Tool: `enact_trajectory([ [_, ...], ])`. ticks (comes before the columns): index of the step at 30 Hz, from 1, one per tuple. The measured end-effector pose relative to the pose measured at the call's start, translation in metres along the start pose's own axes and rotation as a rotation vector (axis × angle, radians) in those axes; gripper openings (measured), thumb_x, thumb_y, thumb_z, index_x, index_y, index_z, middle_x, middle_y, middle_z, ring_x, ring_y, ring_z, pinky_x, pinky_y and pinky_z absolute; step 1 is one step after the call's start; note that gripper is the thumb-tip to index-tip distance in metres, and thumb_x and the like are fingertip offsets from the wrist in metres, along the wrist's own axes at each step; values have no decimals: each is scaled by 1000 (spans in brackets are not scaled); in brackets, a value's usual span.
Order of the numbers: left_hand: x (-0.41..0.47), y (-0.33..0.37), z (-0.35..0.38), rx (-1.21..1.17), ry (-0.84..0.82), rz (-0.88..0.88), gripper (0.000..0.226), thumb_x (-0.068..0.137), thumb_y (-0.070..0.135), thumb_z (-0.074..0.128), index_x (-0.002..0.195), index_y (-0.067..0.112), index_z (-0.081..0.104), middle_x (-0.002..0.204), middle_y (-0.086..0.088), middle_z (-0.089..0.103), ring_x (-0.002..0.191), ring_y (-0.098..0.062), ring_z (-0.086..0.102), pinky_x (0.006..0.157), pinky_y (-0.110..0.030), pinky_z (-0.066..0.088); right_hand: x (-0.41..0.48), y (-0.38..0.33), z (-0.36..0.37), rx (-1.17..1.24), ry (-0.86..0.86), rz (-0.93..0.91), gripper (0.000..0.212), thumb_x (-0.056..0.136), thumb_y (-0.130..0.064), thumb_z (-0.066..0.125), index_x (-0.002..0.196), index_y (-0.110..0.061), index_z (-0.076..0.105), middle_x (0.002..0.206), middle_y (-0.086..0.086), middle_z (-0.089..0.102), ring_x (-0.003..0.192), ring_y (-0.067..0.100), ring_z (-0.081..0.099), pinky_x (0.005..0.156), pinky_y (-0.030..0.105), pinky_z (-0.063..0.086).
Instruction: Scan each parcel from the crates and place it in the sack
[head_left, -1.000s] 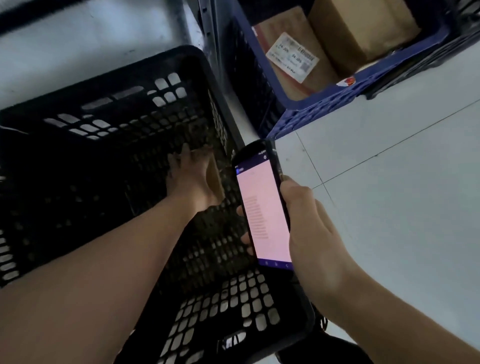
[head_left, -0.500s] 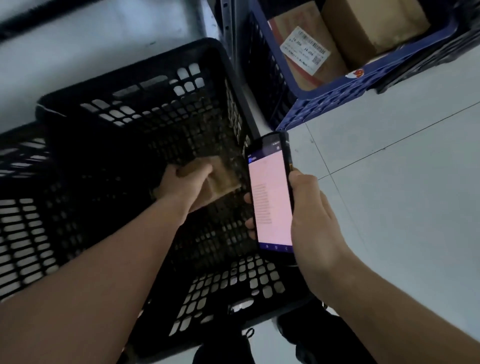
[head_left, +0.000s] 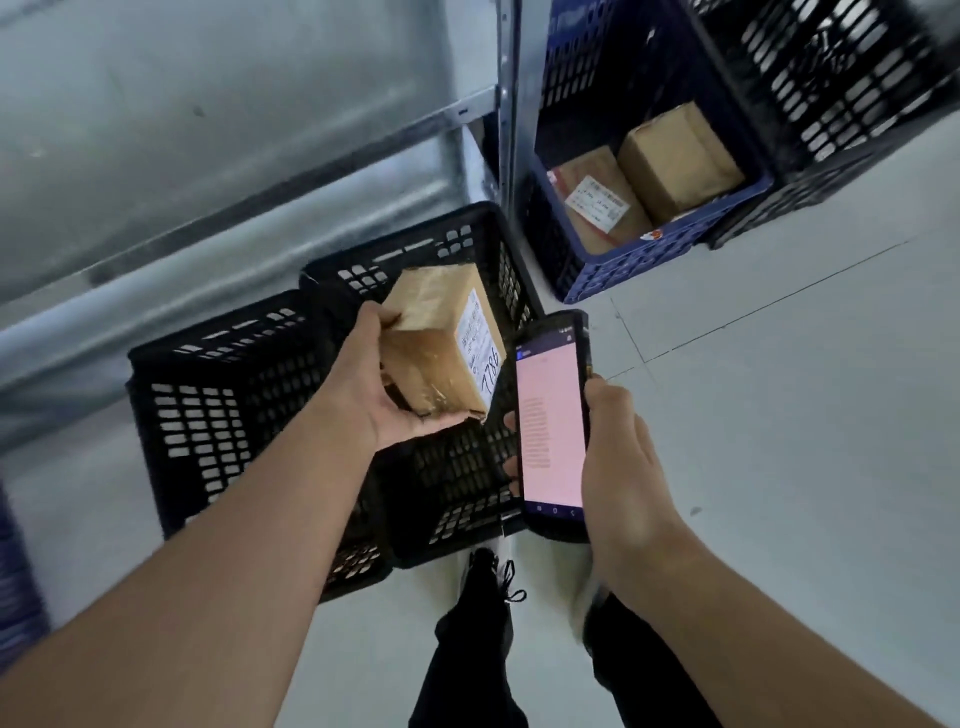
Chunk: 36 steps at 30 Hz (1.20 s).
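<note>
My left hand (head_left: 382, 387) grips a brown cardboard parcel (head_left: 434, 338) from below and lifts it above a black slotted crate (head_left: 447, 478). A white label with handwritten "7786" faces right on the parcel. Just to the right, my right hand (head_left: 621, 467) holds a handheld scanner (head_left: 550, 423) upright, its pink screen lit, close beside the label. A blue crate (head_left: 644, 249) at the upper right holds two more brown parcels (head_left: 675, 158), one with a white label. No sack is in view.
A second black crate (head_left: 218, 410) stands to the left of the first. Another black crate (head_left: 841, 88) sits at the far upper right. A metal shelf post (head_left: 506, 104) and grey shelving rise behind. My legs and shoes (head_left: 488, 582) stand on the pale tiled floor (head_left: 779, 415).
My left hand reached into the black crate, took hold of the parcel and raised it out, turning the label toward the scanner. The view pulled back and up from the crate.
</note>
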<state>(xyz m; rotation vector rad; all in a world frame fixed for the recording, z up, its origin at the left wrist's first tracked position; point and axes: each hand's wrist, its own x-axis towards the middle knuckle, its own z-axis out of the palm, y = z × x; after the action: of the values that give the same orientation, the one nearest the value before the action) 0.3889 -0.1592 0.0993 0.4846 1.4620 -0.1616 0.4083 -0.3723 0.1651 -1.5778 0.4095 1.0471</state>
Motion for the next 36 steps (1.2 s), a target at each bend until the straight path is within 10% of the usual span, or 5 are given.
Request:
enact_trajectory([
  [15, -318, 2, -40, -181, -175, 306, 83, 68, 79, 75, 127, 21, 70, 132, -21, 64, 117, -51, 58, 103, -62, 44, -257, -152, -46, -91, -295, -250, 52, 112, -35, 25, 126, -13, 71, 106, 19, 78, 73, 28, 69, 65, 37, 57],
  [30, -635, 21, -118, -207, -387, 678, 50, 76, 54, 68, 116, 24, 69, 132, -17, 70, 121, -42, 64, 106, -57, 43, -521, -274, -40, -255, -630, -334, 57, 111, -51, 31, 129, -15, 71, 113, 22, 79, 88, 39, 74, 94, 56, 61],
  [36, -730, 40, -163, -133, -455, 836, 71, 69, 56, 86, 130, 24, 70, 136, -29, 63, 120, -51, 64, 110, -56, 45, -597, -309, -16, -416, -679, -541, 51, 117, -31, 38, 94, 2, 69, 66, 11, 77, 57, 14, 74, 58, 18, 57],
])
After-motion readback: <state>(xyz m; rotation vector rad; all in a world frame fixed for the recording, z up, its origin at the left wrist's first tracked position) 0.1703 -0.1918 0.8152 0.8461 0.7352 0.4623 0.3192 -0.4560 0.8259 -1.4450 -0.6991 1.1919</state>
